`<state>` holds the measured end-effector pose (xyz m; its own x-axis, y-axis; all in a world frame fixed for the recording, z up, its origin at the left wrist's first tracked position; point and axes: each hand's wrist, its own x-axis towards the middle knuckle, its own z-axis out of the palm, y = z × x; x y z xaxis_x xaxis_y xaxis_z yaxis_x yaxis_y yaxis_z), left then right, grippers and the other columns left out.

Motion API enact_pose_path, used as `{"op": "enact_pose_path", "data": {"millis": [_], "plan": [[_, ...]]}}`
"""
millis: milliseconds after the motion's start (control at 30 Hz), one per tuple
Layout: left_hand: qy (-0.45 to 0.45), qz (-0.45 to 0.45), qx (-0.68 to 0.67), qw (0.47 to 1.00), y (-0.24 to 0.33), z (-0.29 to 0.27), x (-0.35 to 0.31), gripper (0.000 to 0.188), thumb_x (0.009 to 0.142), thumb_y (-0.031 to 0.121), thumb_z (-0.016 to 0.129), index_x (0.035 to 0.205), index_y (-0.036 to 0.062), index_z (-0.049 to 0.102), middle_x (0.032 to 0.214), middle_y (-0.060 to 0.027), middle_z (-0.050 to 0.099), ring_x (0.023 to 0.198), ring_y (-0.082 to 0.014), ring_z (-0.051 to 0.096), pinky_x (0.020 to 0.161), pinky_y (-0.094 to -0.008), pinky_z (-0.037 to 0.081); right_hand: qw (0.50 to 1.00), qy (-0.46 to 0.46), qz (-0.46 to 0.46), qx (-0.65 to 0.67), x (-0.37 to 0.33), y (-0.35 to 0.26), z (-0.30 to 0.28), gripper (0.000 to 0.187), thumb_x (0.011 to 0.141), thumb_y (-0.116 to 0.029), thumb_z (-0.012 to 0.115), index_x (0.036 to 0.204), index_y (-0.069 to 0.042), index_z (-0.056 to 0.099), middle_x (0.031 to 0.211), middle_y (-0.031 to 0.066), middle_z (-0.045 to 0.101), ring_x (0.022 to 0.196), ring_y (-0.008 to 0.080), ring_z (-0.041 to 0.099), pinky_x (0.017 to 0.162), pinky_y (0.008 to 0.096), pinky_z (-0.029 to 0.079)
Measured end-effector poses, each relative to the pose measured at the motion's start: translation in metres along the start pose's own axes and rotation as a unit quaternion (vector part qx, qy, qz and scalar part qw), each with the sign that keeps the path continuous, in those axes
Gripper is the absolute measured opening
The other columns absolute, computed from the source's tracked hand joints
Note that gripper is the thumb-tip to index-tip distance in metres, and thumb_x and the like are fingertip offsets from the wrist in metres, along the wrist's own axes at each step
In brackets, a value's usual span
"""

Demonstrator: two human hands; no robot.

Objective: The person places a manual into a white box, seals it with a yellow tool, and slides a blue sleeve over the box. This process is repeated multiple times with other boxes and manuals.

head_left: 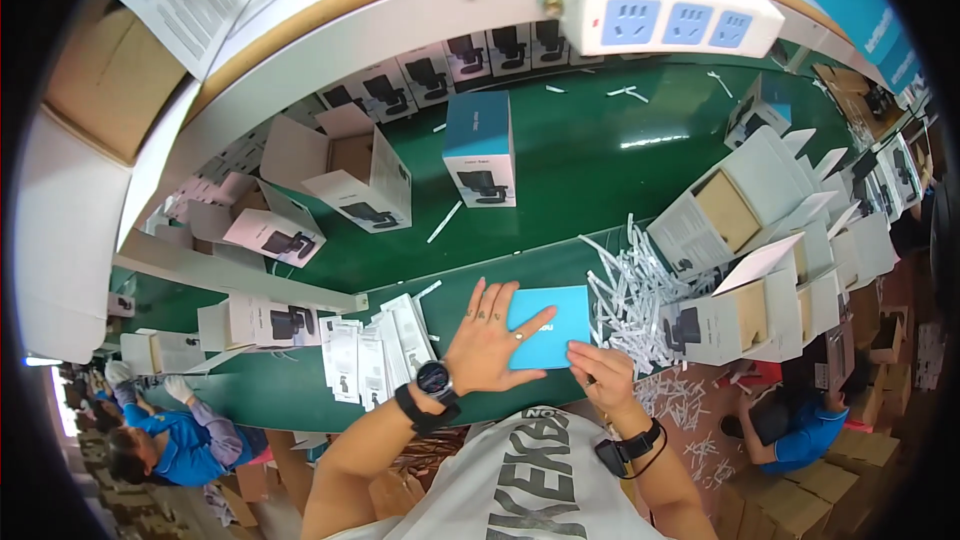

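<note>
A blue rectangular box top (562, 318) faces up at the front edge of the green bench, seen from straight above; its sides are hidden. My left hand (492, 345) lies against its left side, fingers stretched and spread, thumb across the blue face. At its lower right corner my right hand (603, 372) is closed, thumb and fingertips pinched together; whatever is between them is too small to make out. A heap of white paper strips (640, 300) lies just right of the box. Left of my left hand are several white printed leaflets (375, 355).
A closed blue-topped box (480, 150) stands farther back. Open white boxes (370, 180) are on the left, more open boxes (730, 320) crowd the right. A power strip (670, 15) is fixed to the shelf above. Co-workers in blue shirts (190, 440) sit at the left and right.
</note>
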<state>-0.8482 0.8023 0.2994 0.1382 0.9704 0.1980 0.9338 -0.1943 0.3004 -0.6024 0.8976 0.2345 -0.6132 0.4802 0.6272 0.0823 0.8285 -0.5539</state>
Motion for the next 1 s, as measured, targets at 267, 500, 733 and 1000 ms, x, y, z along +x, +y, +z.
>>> {"op": "enact_pose_path", "data": {"millis": [267, 500, 733, 1000], "plan": [[0.057, 0.023, -0.047, 0.997, -0.013, -0.017, 0.053, 0.082, 0.079, 0.060, 0.076, 0.149, 0.0229, 0.058, 0.143, -0.0352, 0.044, 0.132, -0.0534, 0.045, 0.119, -0.0629, 0.028, 0.979, 0.148, 0.143, 0.002, 0.013, 0.010, -0.026, 0.010, 0.089, 0.001, 0.075, 0.098, -0.002, 0.075, 0.109, 0.0139, 0.076, 0.086, 0.0249, 0.074, 0.067, 0.0296, 0.053], [0.211, -0.157, 0.105, 0.959, -0.091, 0.073, 0.246, 0.076, 0.086, 0.053, 0.069, 0.144, 0.0046, 0.059, 0.152, -0.0362, 0.042, 0.142, -0.0528, 0.039, 0.121, -0.0590, 0.027, 0.906, 0.030, 0.416, 0.069, -0.083, 0.041, -0.058, 0.011, 0.097, -0.006, 0.068, 0.101, 0.003, 0.071, 0.094, 0.0078, 0.071, 0.084, 0.0170, 0.064, 0.079, 0.0293, 0.051], [-0.111, -0.188, -0.034, 0.975, -0.129, -0.045, 0.294, 0.056, 0.085, 0.033, 0.069, 0.134, 0.0057, 0.062, 0.132, -0.0246, 0.066, 0.122, -0.0430, 0.061, 0.105, -0.0557, 0.048, 0.713, 0.044, 0.592, 0.373, -0.144, 0.036, -0.062, 0.024, 0.107, -0.023, 0.058, 0.120, -0.003, 0.061, 0.099, 0.0058, 0.066, 0.080, 0.0133, 0.058, 0.071, 0.0271, 0.047], [0.202, -0.416, 0.285, 0.840, -0.267, -0.093, 0.040, 0.023, 0.087, 0.021, 0.065, 0.098, 0.0075, 0.079, 0.098, -0.0175, 0.076, 0.107, -0.0367, 0.070, 0.096, -0.0487, 0.053, 0.685, -0.035, 0.623, 0.376, -0.093, 0.047, -0.040, 0.042, 0.102, -0.020, 0.070, 0.139, -0.004, 0.059, 0.109, 0.0071, 0.068, 0.089, 0.0183, 0.062, 0.072, 0.0293, 0.050]]}}
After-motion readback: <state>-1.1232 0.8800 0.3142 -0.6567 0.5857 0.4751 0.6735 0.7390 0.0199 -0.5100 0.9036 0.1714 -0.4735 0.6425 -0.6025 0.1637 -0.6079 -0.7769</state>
